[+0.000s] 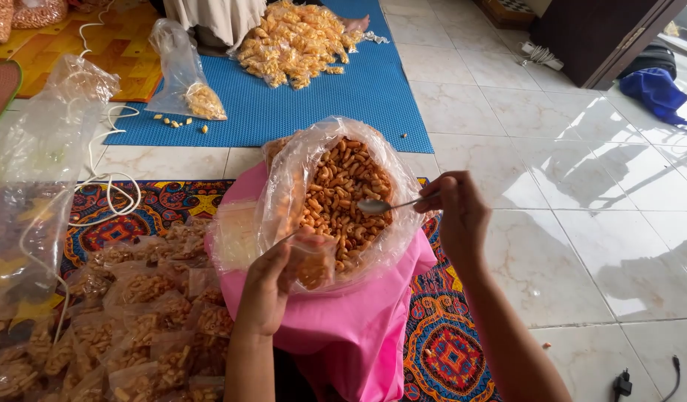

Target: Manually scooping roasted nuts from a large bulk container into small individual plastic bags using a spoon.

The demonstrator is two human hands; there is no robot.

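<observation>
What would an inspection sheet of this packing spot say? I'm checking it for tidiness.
Surface: white tiled floor with a patterned mat and a blue mat.
Job's things: big open bag of snacks on a pink cloth; spoon; small bag.
Clutter: filled small packets at left; heap of yellow packets; loose pieces on the blue mat.
Hands: left hand holds the small bag; right hand holds the spoon over the snacks.
Cables: white cord at left; black plug at lower right.
Surroundings: dark door, blue cloth.
</observation>
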